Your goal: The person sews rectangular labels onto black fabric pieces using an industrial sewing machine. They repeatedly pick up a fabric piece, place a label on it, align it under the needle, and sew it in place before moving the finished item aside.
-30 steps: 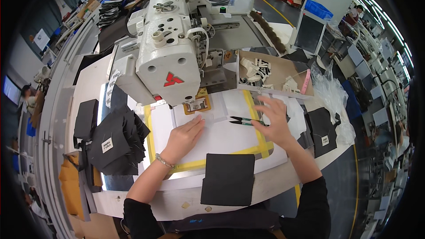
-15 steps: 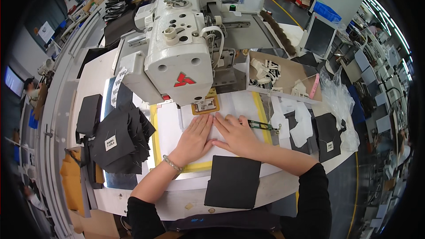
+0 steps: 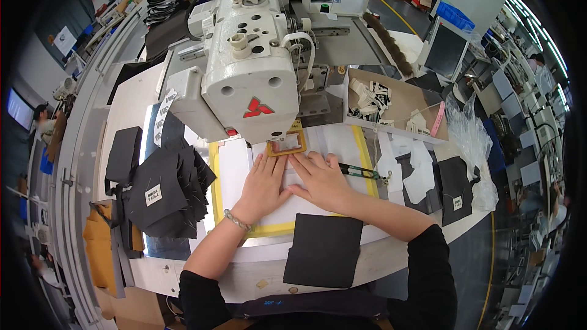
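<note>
Both hands lie on the white sheet with yellow taped edges [image 3: 287, 227], just in front of a sewing machine head [image 3: 244, 91]. My left hand [image 3: 264, 186], fingers stretched forward, rests flat. Beside it lies my right hand [image 3: 324, 180], fingers spread, its thumb close to my left thumb. The fingertips reach the near edge of a small yellow-rimmed frame [image 3: 286, 145] under the machine head, with a pale piece inside. Black-and-green thread snips [image 3: 361, 172] stick out beside my right hand's outer fingers; their near end is partly hidden. Nothing shows in either palm.
A black fabric piece [image 3: 324, 250] lies nearest me. Stacked black pieces [image 3: 168, 192] are on the left. To the right stand a carton of labels [image 3: 400, 107], white paper scraps [image 3: 419, 174], another black piece [image 3: 454, 186] and clear plastic [image 3: 471, 146]. A screen [image 3: 445, 49] stands farther back.
My right hand has shifted slightly left and forward, and my left fingertips have moved up to the yellow-rimmed frame. The whole view has shifted a little.
</note>
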Demonstrator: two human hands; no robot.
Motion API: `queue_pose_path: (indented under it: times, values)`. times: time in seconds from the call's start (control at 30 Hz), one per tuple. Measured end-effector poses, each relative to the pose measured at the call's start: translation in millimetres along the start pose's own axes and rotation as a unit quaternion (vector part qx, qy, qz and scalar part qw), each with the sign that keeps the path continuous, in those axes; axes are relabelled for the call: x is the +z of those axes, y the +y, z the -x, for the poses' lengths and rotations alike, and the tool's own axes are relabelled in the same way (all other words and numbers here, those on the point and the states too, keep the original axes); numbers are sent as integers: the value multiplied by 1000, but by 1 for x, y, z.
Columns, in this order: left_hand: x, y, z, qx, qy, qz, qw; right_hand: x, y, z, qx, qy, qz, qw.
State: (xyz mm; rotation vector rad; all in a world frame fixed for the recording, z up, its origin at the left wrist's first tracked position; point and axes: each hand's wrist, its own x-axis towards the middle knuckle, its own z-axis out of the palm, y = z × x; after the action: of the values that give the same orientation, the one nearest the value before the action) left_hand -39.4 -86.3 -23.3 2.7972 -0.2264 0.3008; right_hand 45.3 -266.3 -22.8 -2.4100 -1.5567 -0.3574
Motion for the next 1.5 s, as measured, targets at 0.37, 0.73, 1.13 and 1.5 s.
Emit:
queue_pose_path:
  times: [0.37, 0.73, 1.13, 1.5]
  values:
    - [0, 1, 4, -14, 0, -46, 999, 1, -5, -1, 6, 6, 18, 1000]
    - [4, 8, 14, 10, 44, -67, 997, 2, -6, 0, 8, 2, 12, 1000]
    - [5, 9, 14, 12, 57, -70, 996, 5, -6, 1, 7, -1, 12, 1000]
    - [-23, 2, 0, 73, 66, -16, 995, 4, -5, 2, 9, -24, -17, 1000]
